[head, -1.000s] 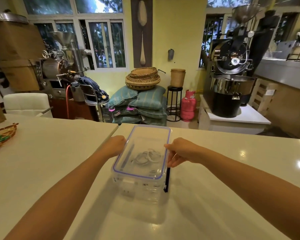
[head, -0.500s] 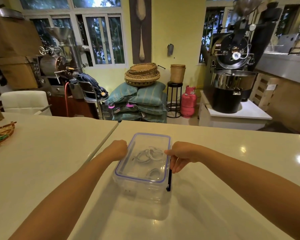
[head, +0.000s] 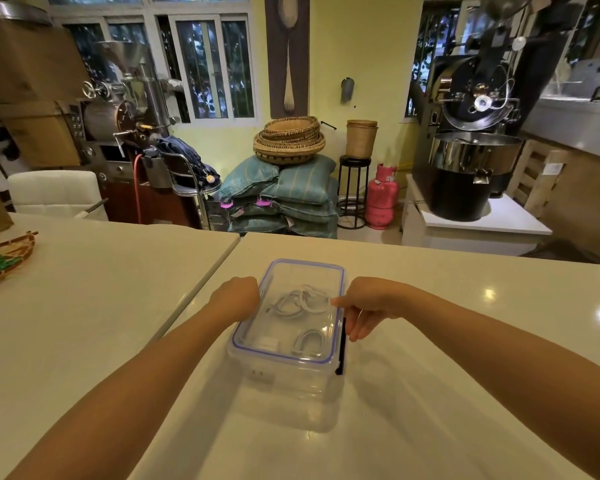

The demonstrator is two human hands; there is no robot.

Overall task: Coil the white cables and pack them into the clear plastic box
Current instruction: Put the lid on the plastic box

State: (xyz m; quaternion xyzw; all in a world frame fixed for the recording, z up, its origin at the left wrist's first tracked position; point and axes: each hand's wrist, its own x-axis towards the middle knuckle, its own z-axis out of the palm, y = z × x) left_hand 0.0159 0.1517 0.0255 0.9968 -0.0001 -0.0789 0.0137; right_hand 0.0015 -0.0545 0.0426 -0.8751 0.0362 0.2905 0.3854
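Nearby, woven tray (head: 25,244) leftward; left hand (head: 238,297), right hand (head: 368,303) grip box (head: 291,386).

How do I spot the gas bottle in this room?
Look beyond the white counter to the yellow back wall. On the floor, between the black stool and the white stand, stands the gas bottle. Its neighbours are black and white; it alone is bright pink.

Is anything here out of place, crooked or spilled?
Nothing stands out. The lid sits square on the clear plastic box, white cables lie coiled inside, and the left hand and right hand hold its sides.
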